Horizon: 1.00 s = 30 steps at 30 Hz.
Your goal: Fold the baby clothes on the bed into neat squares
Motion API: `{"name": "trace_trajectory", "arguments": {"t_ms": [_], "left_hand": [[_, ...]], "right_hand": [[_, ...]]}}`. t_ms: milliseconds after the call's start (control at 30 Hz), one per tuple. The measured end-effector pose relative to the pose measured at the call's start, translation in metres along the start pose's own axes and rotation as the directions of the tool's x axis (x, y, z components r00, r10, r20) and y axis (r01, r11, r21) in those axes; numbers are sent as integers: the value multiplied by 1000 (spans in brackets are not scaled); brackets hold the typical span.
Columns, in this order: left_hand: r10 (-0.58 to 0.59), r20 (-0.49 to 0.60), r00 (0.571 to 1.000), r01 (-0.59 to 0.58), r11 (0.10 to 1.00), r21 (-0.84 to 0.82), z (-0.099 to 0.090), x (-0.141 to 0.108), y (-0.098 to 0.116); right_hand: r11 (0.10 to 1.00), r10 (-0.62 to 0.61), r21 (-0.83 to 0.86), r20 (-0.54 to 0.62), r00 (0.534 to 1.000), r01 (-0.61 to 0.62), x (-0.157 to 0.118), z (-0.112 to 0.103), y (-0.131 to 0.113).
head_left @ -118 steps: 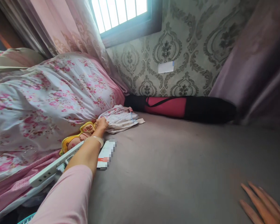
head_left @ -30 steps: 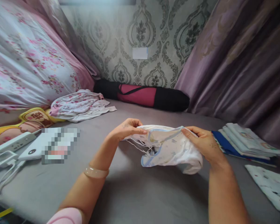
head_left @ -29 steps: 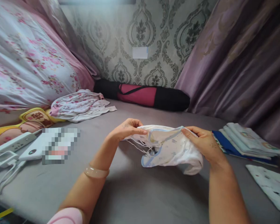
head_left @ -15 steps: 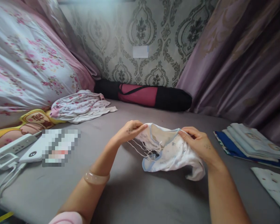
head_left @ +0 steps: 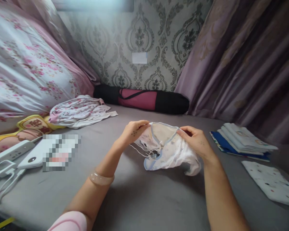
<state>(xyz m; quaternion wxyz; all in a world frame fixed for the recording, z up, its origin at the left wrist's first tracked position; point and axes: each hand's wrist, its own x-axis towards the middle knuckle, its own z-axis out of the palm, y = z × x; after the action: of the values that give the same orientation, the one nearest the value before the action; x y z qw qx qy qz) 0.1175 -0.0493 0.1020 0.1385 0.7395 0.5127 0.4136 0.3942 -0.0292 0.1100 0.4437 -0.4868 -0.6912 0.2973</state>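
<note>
A small white wrap-front baby shirt (head_left: 174,154) with light blue trim, white tie strings and a faint print hangs between my hands, just above the grey sheet. My left hand (head_left: 136,131) pinches it at the left end of the neckline. At the right end of the neckline, my right hand (head_left: 192,139) grips the trim between thumb and fingers. The collar edge is stretched between the two hands, and the front falls open with the strings dangling on the left. Part of the lower cloth is bunched under my right hand.
Folded cloths (head_left: 248,136) and a spotted folded cloth (head_left: 271,183) lie at right. A crumpled printed garment (head_left: 79,110), a yellow cushion (head_left: 33,123), a power strip (head_left: 13,152) and a white power bank (head_left: 35,157) sit at left. A black-and-red bag (head_left: 139,99) lies along the wall.
The view has turned slightly to the right, bringing more of the spotted cloth into sight. Both hands still hold the shirt; its neckline is spread a little wider and raised slightly.
</note>
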Motion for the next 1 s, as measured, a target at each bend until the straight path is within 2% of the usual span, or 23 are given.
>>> {"name": "trace_trajectory", "arguments": {"t_ms": [100, 200, 367, 467, 567, 667, 767, 867, 933, 1000], "left_hand": [[94, -91, 991, -88, 993, 74, -9, -1, 10], [173, -203, 964, -150, 981, 124, -20, 1, 21], [168, -336, 927, -122, 981, 153, -39, 7, 47], [229, -374, 899, -146, 960, 237, -52, 9, 65], [294, -315, 902, -158, 905, 395, -69, 9, 81], [334, -195, 922, -183, 821, 541, -85, 14, 87], [365, -83, 927, -255, 778, 574, -93, 28, 82], [329, -42, 943, -269, 832, 485, -97, 40, 72], [236, -18, 972, -216, 916, 339, -103, 39, 69], [128, 101, 987, -142, 979, 144, -113, 31, 67]], "right_hand": [[999, -47, 9, -38, 998, 48, -4, -2, -9], [996, -89, 6, -94, 992, 90, -8, -5, -22], [981, -190, 7, -140, 972, 193, -6, -9, -49], [960, -278, -36, -166, 946, 276, -1, -15, -62], [908, -408, -200, -206, 890, 369, 4, -27, -75], [786, -527, -477, -181, 831, 394, 7, -38, -87], [678, -545, -643, -115, 831, 356, 11, -41, -96], [711, -488, -592, -27, 873, 379, 15, -43, -103], [803, -388, -436, 135, 912, 406, 14, -50, -109], [893, -272, -261, 338, 901, 367, 9, -61, -115]]}}
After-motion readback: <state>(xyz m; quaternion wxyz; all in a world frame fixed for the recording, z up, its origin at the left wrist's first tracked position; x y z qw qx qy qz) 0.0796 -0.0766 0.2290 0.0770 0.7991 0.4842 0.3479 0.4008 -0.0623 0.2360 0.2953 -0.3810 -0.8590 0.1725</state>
